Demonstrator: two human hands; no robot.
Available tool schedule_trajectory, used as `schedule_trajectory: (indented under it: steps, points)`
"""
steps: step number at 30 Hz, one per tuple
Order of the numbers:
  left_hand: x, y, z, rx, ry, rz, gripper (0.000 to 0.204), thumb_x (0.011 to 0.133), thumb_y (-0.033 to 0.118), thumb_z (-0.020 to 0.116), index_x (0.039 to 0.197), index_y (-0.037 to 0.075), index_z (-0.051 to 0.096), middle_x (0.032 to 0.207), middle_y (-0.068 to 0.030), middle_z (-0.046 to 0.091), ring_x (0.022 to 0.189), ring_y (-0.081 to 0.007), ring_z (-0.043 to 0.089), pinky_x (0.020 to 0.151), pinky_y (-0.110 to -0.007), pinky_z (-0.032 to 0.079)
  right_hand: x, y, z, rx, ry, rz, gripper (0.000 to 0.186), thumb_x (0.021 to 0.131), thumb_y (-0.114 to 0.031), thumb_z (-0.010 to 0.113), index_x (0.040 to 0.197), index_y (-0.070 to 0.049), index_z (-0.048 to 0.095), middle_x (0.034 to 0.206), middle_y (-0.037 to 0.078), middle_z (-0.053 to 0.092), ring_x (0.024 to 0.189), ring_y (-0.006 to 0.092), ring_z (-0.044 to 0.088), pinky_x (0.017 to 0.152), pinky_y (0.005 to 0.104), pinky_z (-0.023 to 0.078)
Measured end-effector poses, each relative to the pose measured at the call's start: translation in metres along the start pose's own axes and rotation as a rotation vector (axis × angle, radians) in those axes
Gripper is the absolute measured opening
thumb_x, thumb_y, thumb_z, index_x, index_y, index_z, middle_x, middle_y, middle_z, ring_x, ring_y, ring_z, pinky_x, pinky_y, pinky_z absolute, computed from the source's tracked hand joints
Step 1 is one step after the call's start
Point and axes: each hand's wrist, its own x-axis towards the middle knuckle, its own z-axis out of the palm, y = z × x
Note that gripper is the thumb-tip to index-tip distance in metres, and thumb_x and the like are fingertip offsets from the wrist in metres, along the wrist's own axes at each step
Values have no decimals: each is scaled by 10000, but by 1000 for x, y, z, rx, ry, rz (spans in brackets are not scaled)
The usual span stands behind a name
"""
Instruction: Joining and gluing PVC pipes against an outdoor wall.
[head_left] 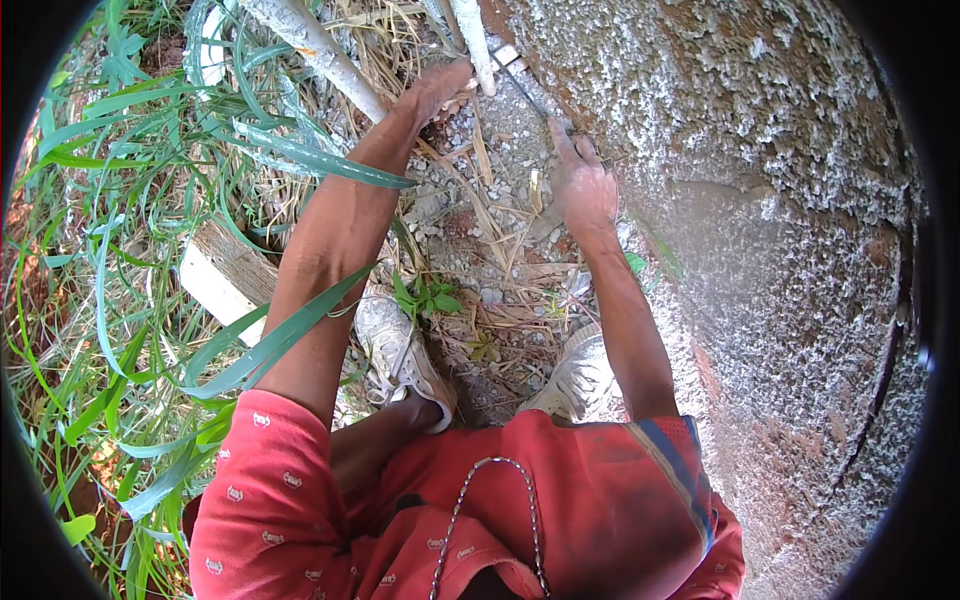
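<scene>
My left hand (445, 88) is closed at the top centre, beside white-coated slender trunks (478, 55) and a small pale block (506, 55); what its partly hidden fingers grip is unclear. My right hand (583, 185) is lower and to the right, low over the gravelly ground, closed on the near end of a thin dark metal rod (525, 92), index finger along it. The rod's far end reaches the pale block.
A rough, white-speckled wall (770, 150) runs down the right. Long green leaves and grass (120, 300) fill the left, crossing my left forearm. A weathered wooden board (215, 285) lies beside that arm. My shoes (390, 345) rest on gravel and dry straw.
</scene>
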Motion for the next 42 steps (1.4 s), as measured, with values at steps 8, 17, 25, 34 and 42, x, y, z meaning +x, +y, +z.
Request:
schedule_trajectory:
  steps: [8,17,25,34,42]
  points:
    - [-7,5,-1,-11,-55,73,591,852,464,264,1129,12,526,1219,-216,458,1223,-337,328,1071,-397,132,1,-2,-2,35,-13,20,614,755,-91,496,1294,-337,332,1170,134,505,767,340,611,705,448,487]
    - [-9,3,-5,-122,-54,-18,527,791,472,390,958,15,590,904,-151,577,810,-230,500,768,-378,378,0,-6,-9,46,2,37,613,741,-97,520,1286,-317,347,1061,107,535,673,340,599,625,443,497]
    - [-13,1,3,-156,40,176,542,809,590,406,769,69,548,621,0,441,581,-109,407,523,-299,333,0,-6,-12,40,46,-36,585,735,-34,509,1262,-268,409,985,96,563,627,320,592,554,415,494]
    - [-7,1,-5,-48,0,60,433,828,414,377,855,39,593,694,-75,525,643,-166,460,648,-359,375,1,-3,1,15,120,-64,602,723,-108,547,1269,-296,379,960,72,520,651,319,589,610,435,491]
    - [-12,4,-3,-63,-35,66,465,833,412,344,894,46,624,776,-121,578,754,-213,511,793,-383,380,1,4,6,24,138,-86,592,728,-91,529,1263,-304,391,932,75,529,648,309,581,599,416,491]
